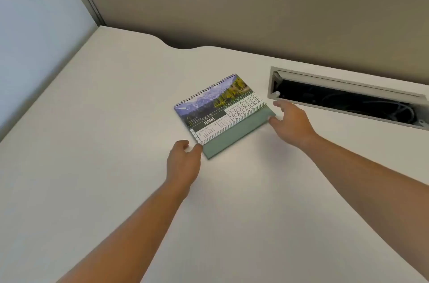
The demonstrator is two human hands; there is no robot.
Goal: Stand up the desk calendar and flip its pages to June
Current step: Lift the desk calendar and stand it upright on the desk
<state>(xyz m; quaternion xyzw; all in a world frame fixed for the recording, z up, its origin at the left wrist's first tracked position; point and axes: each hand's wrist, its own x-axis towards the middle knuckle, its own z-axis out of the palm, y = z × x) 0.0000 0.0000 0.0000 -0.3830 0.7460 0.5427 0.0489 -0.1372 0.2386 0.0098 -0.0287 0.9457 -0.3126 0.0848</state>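
A spiral-bound desk calendar (220,113) lies flat on the white desk (104,143), turned at an angle. Its top page reads APRIL under a mountain and forest photo, and a green card base shows along its near edge. My left hand (183,162) is at the calendar's near left corner, thumb touching the green base. My right hand (292,122) is at the near right corner, thumb against the base edge and fingers spread. Neither hand has closed around the calendar.
A cable tray (348,101) with its lid raised is sunk into the desk right of the calendar, dark inside with wires. Beige partition walls (232,4) stand behind the desk, and a pale panel (34,39) stands at the left.
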